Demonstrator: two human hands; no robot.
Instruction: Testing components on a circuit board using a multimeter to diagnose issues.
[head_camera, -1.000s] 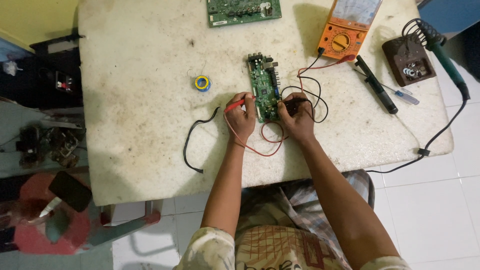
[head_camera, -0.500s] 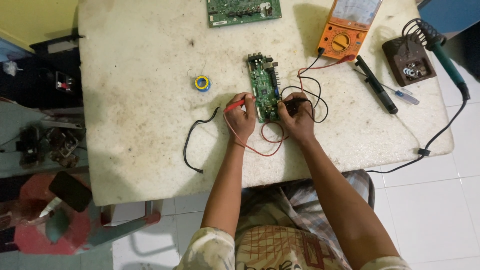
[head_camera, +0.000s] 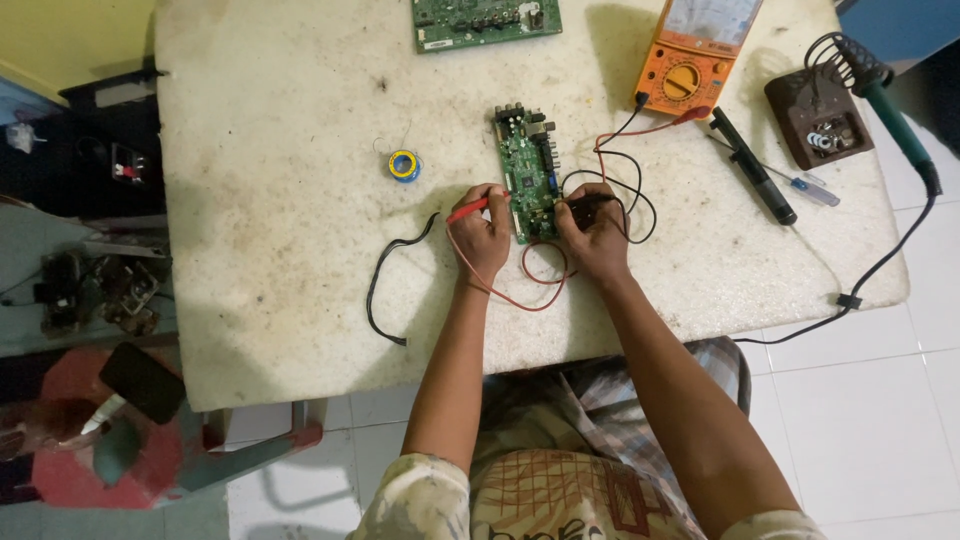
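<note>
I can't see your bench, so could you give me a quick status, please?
Left hand holds red probe. Right hand holds black probe. Both at green circuit board. Nothing blocking.

A small circuit board is lying mid-table, between the left hand and right hand. Left of it is sitting a solder spool; behind it (far edge) another board; right-rear, a multimeter.

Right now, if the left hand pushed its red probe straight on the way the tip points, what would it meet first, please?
The left hand holds the red probe pointing right, so it would most likely meet the edge of the green circuit board first; whether the tip already touches it is unclear.
</note>
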